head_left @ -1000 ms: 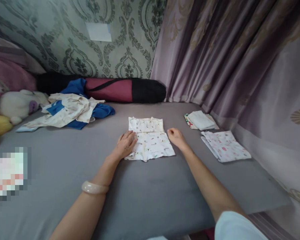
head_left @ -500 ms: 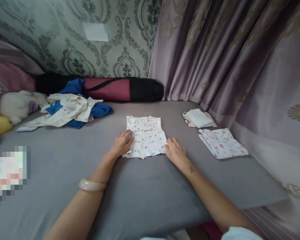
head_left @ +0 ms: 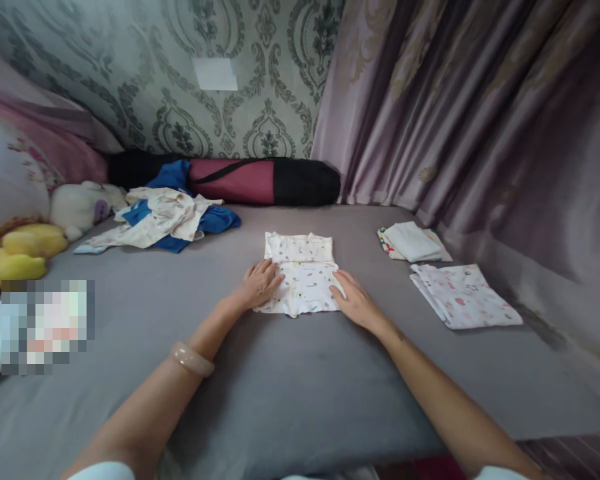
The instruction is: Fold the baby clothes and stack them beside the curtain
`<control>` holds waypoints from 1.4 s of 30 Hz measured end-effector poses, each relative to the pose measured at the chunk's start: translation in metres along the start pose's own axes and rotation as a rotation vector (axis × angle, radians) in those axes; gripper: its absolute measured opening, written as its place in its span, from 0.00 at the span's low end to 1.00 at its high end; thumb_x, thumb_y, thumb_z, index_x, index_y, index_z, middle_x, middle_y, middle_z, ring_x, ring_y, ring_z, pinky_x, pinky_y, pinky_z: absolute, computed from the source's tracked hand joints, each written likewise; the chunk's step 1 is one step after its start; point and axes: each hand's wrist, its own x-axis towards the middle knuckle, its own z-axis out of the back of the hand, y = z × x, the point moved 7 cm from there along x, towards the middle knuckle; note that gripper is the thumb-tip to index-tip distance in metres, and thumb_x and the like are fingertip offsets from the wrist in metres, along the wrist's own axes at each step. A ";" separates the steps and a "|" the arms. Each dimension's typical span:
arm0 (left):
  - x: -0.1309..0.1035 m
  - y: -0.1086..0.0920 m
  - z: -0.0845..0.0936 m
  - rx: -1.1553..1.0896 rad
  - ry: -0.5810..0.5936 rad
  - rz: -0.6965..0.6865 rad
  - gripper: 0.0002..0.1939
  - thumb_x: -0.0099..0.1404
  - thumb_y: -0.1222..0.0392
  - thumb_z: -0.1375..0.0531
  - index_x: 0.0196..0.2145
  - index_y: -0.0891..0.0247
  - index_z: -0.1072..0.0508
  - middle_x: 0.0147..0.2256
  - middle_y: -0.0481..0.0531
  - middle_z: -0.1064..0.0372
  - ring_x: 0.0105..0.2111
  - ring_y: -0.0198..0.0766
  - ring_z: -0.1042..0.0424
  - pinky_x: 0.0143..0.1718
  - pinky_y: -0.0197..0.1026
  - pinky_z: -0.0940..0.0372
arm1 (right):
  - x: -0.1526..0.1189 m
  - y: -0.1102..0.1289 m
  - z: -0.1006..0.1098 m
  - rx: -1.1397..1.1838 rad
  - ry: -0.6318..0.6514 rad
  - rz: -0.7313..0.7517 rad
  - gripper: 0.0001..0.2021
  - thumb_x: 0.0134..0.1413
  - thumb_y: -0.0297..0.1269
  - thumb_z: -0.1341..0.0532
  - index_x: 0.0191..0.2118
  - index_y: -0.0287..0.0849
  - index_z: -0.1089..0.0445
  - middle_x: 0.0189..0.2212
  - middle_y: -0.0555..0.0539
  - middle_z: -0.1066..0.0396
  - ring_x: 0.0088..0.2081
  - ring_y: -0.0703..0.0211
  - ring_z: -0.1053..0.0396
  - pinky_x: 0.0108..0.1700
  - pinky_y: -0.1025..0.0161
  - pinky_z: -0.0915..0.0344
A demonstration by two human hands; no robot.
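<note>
A small white printed garment (head_left: 307, 283) lies flat on the grey bed sheet (head_left: 290, 373), with a crease or folded edge running across its upper part. My left hand (head_left: 261, 285) rests palm down on the garment's left edge, fingers stretched out over the cloth. At the right edge, my right hand (head_left: 354, 299) touches the fabric with its thumb and fingers apart. Its thumb lies over the cloth. Part of each side edge is hidden under my hands.
To the right lie a folded pink-and-white printed cloth (head_left: 467, 297) and smaller folded clothes (head_left: 414, 241). A heap of blue and cream clothes (head_left: 167, 217) sits back left, beside plush toys (head_left: 30, 253). A maroon-and-black long bag (head_left: 235, 180) lies along the wall.
The view has swung a little left, so things appear further right. My right hand has shifted slightly inward over the garment's edge, its thumb now spread. My left hand stays on the left edge.
</note>
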 end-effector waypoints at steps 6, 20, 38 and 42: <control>0.050 -0.030 0.032 -0.050 -0.128 -0.127 0.18 0.66 0.57 0.48 0.51 0.64 0.32 0.50 0.61 0.33 0.48 0.47 0.31 0.50 0.48 0.36 | -0.001 -0.019 0.012 -0.091 -0.048 -0.314 0.14 0.61 0.44 0.47 0.43 0.41 0.30 0.42 0.40 0.29 0.45 0.51 0.31 0.43 0.60 0.39; 0.134 -0.110 -0.021 -0.169 0.038 -0.174 0.13 0.63 0.61 0.46 0.40 0.69 0.24 0.40 0.62 0.28 0.43 0.45 0.29 0.47 0.44 0.36 | -0.010 -0.010 0.012 -0.115 -0.202 -0.340 0.07 0.59 0.41 0.43 0.36 0.43 0.34 0.36 0.46 0.29 0.40 0.55 0.31 0.38 0.63 0.44; -0.054 0.014 0.053 -0.412 0.222 0.077 0.19 0.64 0.48 0.46 0.48 0.61 0.31 0.33 0.50 0.28 0.31 0.36 0.30 0.32 0.36 0.37 | -0.014 -0.013 0.013 0.388 0.129 -0.078 0.18 0.57 0.44 0.46 0.49 0.44 0.29 0.28 0.50 0.28 0.28 0.60 0.33 0.33 0.65 0.39; -0.074 -0.009 0.050 -0.391 0.217 -0.050 0.19 0.63 0.51 0.43 0.51 0.58 0.32 0.42 0.53 0.32 0.37 0.38 0.31 0.39 0.38 0.35 | -0.022 -0.005 0.014 0.406 0.274 0.151 0.23 0.49 0.28 0.46 0.52 0.45 0.30 0.43 0.47 0.28 0.37 0.61 0.31 0.42 0.65 0.37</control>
